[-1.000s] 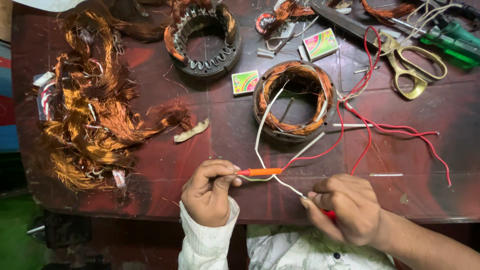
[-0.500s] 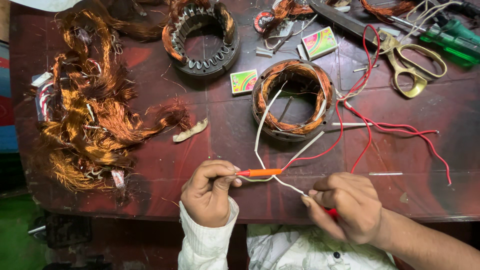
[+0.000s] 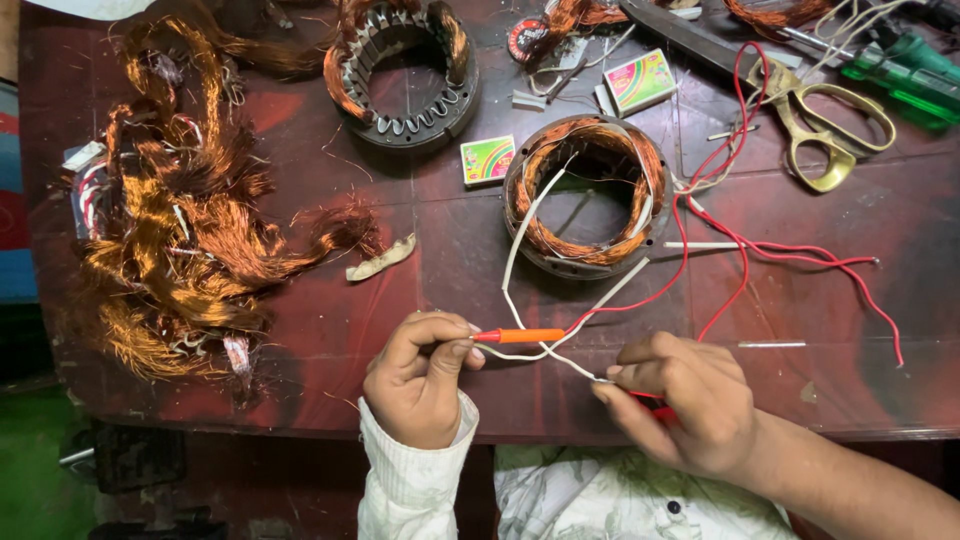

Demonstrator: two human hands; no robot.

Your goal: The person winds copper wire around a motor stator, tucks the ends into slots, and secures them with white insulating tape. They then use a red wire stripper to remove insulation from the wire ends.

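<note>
An orange sleeve (image 3: 532,335) is pinched at its end by the left hand (image 3: 420,380), thumb and fingers closed on it, just above the near edge of the dark red table (image 3: 300,330). A white sleeved lead (image 3: 520,235) is gripped at its tip by the right hand (image 3: 685,400), which is closed around it. Both leads are traced back to the copper-wound stator (image 3: 588,190) at mid-table. A tangle of stripped copper wire (image 3: 170,210) is seen left; brass-handled scissors (image 3: 830,125) are noted far right.
</note>
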